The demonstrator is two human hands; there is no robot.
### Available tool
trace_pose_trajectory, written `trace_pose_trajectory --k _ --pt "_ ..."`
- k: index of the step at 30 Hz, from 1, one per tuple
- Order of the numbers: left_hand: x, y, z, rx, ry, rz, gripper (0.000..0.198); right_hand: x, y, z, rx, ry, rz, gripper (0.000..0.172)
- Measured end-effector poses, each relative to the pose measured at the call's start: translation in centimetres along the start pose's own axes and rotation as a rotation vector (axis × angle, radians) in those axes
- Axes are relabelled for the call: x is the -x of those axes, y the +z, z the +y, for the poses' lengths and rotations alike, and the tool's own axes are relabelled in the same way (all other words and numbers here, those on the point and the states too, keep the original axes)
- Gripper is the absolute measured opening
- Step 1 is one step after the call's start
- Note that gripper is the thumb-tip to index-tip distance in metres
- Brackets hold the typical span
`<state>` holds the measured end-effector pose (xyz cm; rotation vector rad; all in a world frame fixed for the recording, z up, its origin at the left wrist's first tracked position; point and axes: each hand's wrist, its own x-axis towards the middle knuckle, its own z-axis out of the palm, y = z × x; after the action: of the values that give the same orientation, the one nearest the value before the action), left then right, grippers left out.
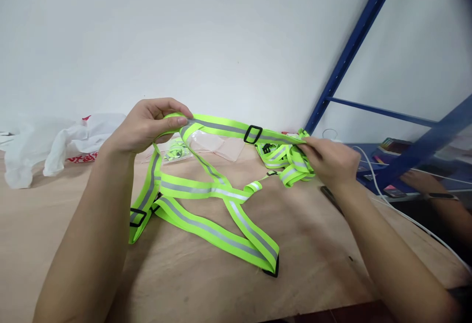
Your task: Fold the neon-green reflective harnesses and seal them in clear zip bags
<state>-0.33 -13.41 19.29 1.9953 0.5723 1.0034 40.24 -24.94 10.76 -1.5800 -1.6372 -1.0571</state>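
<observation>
Just left of centre toward ten o'clock, left hand (153, 124) pinches a neon-green reflective harness (191, 189); right hand (330, 161), toward three, pinches its top strap, stretched between both. Lower loops hang toward seven and six, over wooden worktop (206, 288). White wall (184, 33) at twelve, blue metal frame (354, 43) one to three. Second green strap bundle (297, 168) toward three, behind top strap, near right hand. Clear packets (230, 148) partly covered by harness; white bags (55, 158), red print, nine o'clock, partly behind left wrist. White cable (375, 183) and another person's arm (448, 210) three to four. Counts: one held harness, at least three black buckles (255, 127) on it, one bundle; packets, bags unclear.
</observation>
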Motion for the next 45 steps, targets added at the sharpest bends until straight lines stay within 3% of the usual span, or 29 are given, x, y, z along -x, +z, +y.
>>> trace_pose_trajectory --k 5,7,8,10,13,16,19,22,26,28,31,33,36,38,42,45 --pt "0.7 -0.7 0.7 0.013 -0.004 0.093 0.021 -4.5 -7.4 -0.8 0.218 -0.128 0.032 0.037" --pt "0.9 -1.2 0.7 0.015 0.047 0.138 0.021 -6.0 -10.3 -1.1 0.186 -0.094 0.017 0.038" --pt "1.0 -1.4 0.7 0.012 0.080 0.164 0.020 -6.7 -11.3 -1.1 0.132 -0.051 -0.050 0.041" --pt "1.1 -1.7 0.7 -0.011 0.153 0.208 0.017 -7.9 -12.5 -0.9 0.100 0.015 -0.279 0.048" --pt "1.0 -1.5 0.7 -0.038 0.193 0.232 0.011 -8.6 -13.1 -0.4 0.148 0.013 -0.438 0.043" --pt "1.2 -1.3 1.2 -0.052 0.152 0.239 0.009 -8.2 -14.1 -0.8 0.136 0.002 -0.456 0.032" --pt "1.9 -0.9 3.0 -0.107 0.127 0.235 0.009 -7.9 -15.4 -1.7 0.196 0.013 -0.486 0.025" --pt "3.3 0.7 6.3 -0.153 0.160 0.055 0.011 -8.3 -15.8 -2.4 0.271 0.044 -0.520 0.023" --pt "6.0 5.5 9.6 -0.315 0.121 -0.519 0.017 -8.8 -14.8 -2.5 0.224 0.051 -0.563 0.025" --pt "7.7 8.6 8.9 -0.483 0.079 -0.697 0.021 -8.6 -13.8 -2.2 0.182 0.049 -0.608 0.026" --pt "10.3 12.4 4.9 -0.839 -0.003 -0.713 0.066 -7.7 -12.3 -1.6 0.130 0.050 -0.681 0.029" --pt "11.7 13.2 1.7 -1.007 -0.117 -0.738 0.069 -7.0 -11.3 -1.2 0.108 0.061 -0.705 0.032" --pt "12.8 12.0 -1.0 -1.078 -0.182 -0.689 0.032 -6.0 -10.4 -0.8 0.051 0.083 -0.727 0.034" --pt "13.2 9.9 -0.7 -1.020 -0.172 -0.640 0.017 -5.4 -10.3 -0.4 -0.001 0.096 -0.749 0.035" --pt "14.1 4.7 2.9 -0.835 -0.107 -0.507 0.013 -4.2 -11.4 0.7 -0.129 0.173 -0.752 0.038" --pt "14.7 0.5 6.3 -0.796 -0.040 -0.280 0.024 -3.6 -13.0 1.6 -0.304 0.269 -0.632 0.041"
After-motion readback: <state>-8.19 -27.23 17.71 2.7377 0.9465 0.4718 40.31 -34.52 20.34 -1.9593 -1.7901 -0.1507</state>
